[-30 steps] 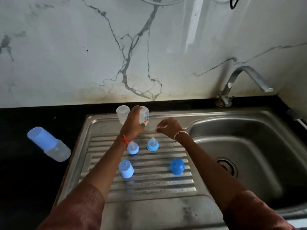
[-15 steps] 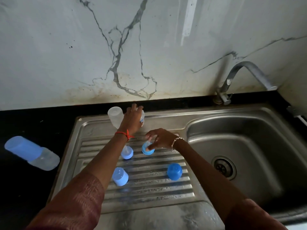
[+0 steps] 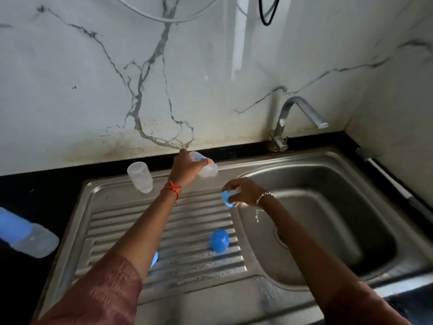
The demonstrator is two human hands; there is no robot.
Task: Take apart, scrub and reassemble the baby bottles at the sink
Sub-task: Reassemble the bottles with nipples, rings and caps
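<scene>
While both arms reach over a steel sink (image 3: pixel 328 207), the left hand (image 3: pixel 185 167) grips a clear bottle (image 3: pixel 207 169), lifted and tipped on its side above the back edge of the drainboard (image 3: pixel 187 221). The right hand (image 3: pixel 244 192) pinches a blue ring (image 3: pixel 226 199) that seems to carry a pale teat. It is held in the air just below and to the right of the bottle, not touching it.

This looks like reassembly, with the ring about to be screwed on. To do it well, stand the bottle upright and face its mouth toward the ring. Set the ring down flat and turn gently until the thread catches, then snug it. Wet plastic may slip, so a firm grip round the bottle's body helps. The teat should sit fully through the ring first.

A second bottle (image 3: pixel 139 177) stands at the drainboard's back left. A blue cap (image 3: pixel 219 241) rests on the ribs. Another blue piece (image 3: pixel 155 258) is half hidden under the left forearm. A capped bottle (image 3: pixel 25 233) lies on the dark tabletop (image 3: pixel 35 188) at left.
</scene>
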